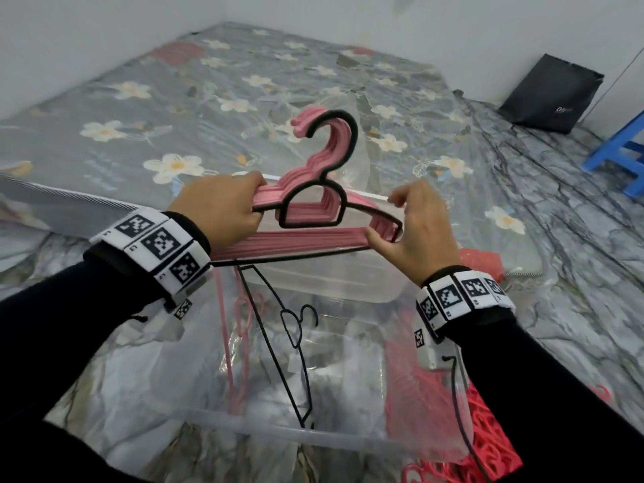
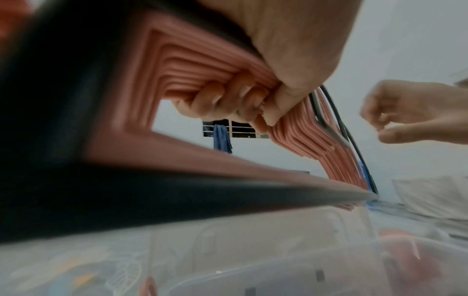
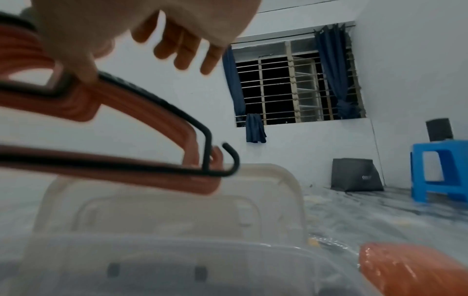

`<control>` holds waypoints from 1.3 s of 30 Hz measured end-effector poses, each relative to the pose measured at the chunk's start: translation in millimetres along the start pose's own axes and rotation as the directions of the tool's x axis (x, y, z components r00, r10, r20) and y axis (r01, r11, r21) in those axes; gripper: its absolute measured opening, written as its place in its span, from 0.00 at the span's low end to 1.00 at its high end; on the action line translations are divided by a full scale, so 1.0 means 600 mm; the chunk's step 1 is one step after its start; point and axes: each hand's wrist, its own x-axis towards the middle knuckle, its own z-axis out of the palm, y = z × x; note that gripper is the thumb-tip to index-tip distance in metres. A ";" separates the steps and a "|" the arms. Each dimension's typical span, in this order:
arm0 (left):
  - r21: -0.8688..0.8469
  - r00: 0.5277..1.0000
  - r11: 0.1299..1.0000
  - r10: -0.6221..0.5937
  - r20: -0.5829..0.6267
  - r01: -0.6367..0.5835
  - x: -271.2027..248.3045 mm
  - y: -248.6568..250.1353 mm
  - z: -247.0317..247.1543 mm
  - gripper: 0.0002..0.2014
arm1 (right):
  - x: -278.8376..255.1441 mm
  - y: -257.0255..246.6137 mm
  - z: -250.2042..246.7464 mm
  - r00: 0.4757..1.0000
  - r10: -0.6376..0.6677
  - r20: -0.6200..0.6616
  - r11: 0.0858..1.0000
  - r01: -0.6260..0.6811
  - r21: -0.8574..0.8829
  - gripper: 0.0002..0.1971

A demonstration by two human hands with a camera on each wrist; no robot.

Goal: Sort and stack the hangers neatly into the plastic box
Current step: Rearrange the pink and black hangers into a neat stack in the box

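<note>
Hangers (image 1: 306, 235) — a pink bunch with one black on the near side — hang above the clear plastic box (image 1: 313, 437). Left hand (image 1: 219, 212) grips their left shoulder; right hand (image 1: 420, 224) touches the right end, fingers loosely spread.

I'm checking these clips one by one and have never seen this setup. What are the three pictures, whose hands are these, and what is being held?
No machine here: a person wears one camera on the head and one on each wrist, under the checkered wristbands. The large picture looks down from the head; the other two look along each hand.

The left hand grips a bundle of pink hangers with one black hanger on top. The right hand steadies the bundle's other end with its thumb, fingers loose.

Below is the clear plastic box, with a black hanger and a pink one inside. More red hangers lie beside it. Behind it lies a flowered mattress; a blue stool stands to the right.
</note>
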 end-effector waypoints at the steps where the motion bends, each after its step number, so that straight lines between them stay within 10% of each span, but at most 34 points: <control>1: -0.006 1.000 1.000 -0.016 -0.025 0.016 0.003 -0.007 -0.003 0.10 | -0.006 0.002 0.001 0.999 -0.033 -0.009 0.999 0.033 -0.005 0.15; 4: -0.020 0.996 0.999 -0.041 -0.079 0.040 0.009 -0.016 -0.009 0.11 | -0.032 -0.011 0.034 0.952 -0.034 0.304 0.999 0.040 -0.013 0.10; 8: -0.056 0.992 0.998 -0.048 -0.120 0.041 0.017 -0.006 -0.011 0.10 | -0.062 -0.069 0.132 0.675 0.025 0.737 0.999 0.004 -0.037 0.09; 20: -0.074 0.994 0.996 -0.060 -0.088 0.054 0.034 -0.013 -0.014 0.13 | -0.062 -0.225 0.382 0.385 0.315 0.868 0.716 -0.696 0.048 0.40; 24: -0.085 0.993 0.993 -0.090 -0.074 0.084 0.036 -0.020 -0.016 0.12 | -0.062 -0.228 0.375 0.462 0.381 0.801 0.592 -0.787 0.172 0.36; 28: -0.096 0.992 0.991 -0.100 -0.083 0.091 0.037 -0.021 -0.021 0.13 | -0.029 -0.186 0.305 0.624 0.365 0.691 0.796 -0.594 0.115 0.33; 31: -0.103 0.990 0.990 -0.108 -0.095 0.099 0.037 -0.016 -0.025 0.12 | -0.006 -0.140 0.223 0.689 0.299 0.660 0.755 -0.595 0.278 0.14; 39: -0.131 0.990 0.988 -0.100 -0.104 0.086 0.037 0.012 -0.025 0.07 | -0.023 -0.005 0.059 0.630 0.394 0.669 0.816 -0.575 0.059 0.15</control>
